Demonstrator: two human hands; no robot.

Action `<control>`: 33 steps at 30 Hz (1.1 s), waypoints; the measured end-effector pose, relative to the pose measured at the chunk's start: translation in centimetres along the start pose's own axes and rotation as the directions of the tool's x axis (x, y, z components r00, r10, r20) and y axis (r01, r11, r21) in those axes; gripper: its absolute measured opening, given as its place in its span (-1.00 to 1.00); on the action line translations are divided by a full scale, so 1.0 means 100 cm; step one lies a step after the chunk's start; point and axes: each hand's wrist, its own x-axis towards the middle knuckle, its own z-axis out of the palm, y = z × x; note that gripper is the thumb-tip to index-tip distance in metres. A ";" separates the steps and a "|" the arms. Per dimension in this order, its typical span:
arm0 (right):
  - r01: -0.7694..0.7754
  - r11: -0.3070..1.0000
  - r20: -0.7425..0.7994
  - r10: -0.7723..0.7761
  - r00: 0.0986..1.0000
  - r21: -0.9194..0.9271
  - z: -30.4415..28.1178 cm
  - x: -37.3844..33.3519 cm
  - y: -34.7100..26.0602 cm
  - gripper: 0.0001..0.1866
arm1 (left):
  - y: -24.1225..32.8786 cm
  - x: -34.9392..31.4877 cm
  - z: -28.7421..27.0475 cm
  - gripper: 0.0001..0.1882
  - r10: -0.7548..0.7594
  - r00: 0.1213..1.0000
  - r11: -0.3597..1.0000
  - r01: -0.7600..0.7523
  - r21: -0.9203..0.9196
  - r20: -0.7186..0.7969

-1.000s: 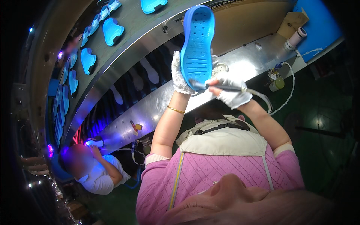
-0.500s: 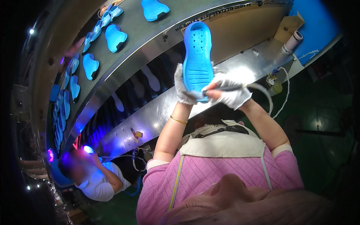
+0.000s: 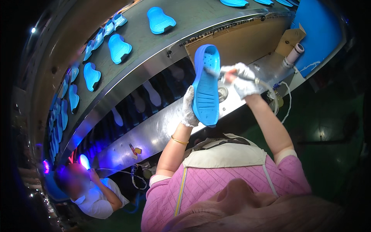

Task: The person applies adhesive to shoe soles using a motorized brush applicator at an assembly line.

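Observation:
My left hand (image 3: 189, 108), in a whitish knit glove, grips a blue shoe sole (image 3: 206, 94) by its left edge, holding it upright above the metal bench. The sole has ridges across its lower part and small holes near the top. My right hand (image 3: 241, 81), gloved with bare fingertips, is closed around a slim brush-like tool (image 3: 213, 72) with a pale hose (image 3: 266, 85) trailing from its back end. The tool's blurred tip is at the sole's upper right side; whether it touches cannot be told.
Beyond the bench (image 3: 150, 135) runs a dark conveyor (image 3: 135, 19) carrying several blue soles (image 3: 160, 20). More pale soles (image 3: 151, 92) stand below it. A cardboard sheet (image 3: 239, 42) and a pink bottle (image 3: 294, 54) are at the right. A co-worker (image 3: 98, 197) sits at the lower left.
My right hand has moved up and right, taking the tool from the sole's lower end to its upper part. The sole is lower and slightly turned. Conveyor soles have shifted.

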 end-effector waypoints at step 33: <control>-0.063 0.991 -0.021 0.066 0.998 0.118 -0.053 -0.005 -0.014 -0.78 | 0.173 0.151 0.064 -0.66 0.278 0.336 -0.960 0.076 0.269 0.900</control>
